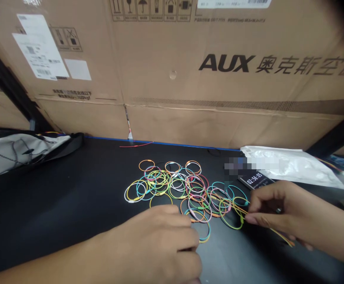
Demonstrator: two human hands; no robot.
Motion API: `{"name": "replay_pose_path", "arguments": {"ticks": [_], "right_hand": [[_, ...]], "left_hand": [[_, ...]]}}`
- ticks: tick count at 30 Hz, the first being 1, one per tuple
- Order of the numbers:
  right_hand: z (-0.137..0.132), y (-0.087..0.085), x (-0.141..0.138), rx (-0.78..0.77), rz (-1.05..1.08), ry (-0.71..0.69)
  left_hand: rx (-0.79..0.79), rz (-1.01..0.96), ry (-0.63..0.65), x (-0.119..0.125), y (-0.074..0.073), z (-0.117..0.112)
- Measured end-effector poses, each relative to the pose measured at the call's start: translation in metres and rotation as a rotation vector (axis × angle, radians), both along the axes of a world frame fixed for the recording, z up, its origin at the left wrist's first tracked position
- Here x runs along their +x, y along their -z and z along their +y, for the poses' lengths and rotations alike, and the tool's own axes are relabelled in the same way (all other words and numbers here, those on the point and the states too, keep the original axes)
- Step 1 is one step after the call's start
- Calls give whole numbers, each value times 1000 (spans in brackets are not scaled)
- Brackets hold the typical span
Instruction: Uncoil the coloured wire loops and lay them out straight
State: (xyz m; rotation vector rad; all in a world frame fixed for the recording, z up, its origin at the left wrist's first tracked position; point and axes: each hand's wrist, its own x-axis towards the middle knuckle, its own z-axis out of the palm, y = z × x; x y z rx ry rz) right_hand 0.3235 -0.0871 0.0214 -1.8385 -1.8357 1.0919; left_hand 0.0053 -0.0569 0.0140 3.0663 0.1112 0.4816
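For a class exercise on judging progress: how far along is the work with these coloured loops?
Done: many closed loops lie heaped on the black table. In hand: the right hand pinches yellow-orange strands at the heap's edge; the left hand rests nearby. Possibly left: one red strand lies straight by the cardboard box.

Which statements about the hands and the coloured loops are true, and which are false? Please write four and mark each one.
1. The right hand pinches a yellow loop. True.
2. The coloured loops lie on a white table. False: the table is black.
3. A cardboard box stands behind the loops. True.
4. The left hand covers the display. False: it is at the near edge of the pile; the display is by the right hand.
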Motion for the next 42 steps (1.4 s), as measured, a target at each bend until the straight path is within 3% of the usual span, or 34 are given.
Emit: {"name": "replay_pose_path", "arguments": {"ticks": [3, 6, 11, 15, 20, 26, 33, 37, 42], "right_hand": [[-4, -2, 1, -139, 0, 13], [-7, -9, 4, -171, 53, 7], [-4, -25, 23, -65, 98, 51], [3, -29, 43, 72, 3, 116], [10, -20, 52, 186, -202, 115], [9, -10, 30, 221, -318, 21], [13, 6, 18, 327, -439, -4], [15, 15, 17, 335, -562, 37], [17, 9, 13, 229, -767, 163]], "left_hand": [[0, 38, 3, 0, -6, -1], [9, 20, -8, 0, -8, -2], [-10, -7, -13, 0, -4, -2], [-34, -7, -6, 0, -1, -1], [-41, -18, -3, 1, 1, 0], [-48, -7, 6, 0, 4, 0], [-29, 12, -13, 2, -5, -2], [-26, 5, -26, 3, -7, -2], [-32, 2, -25, 1, -2, -2]]}}
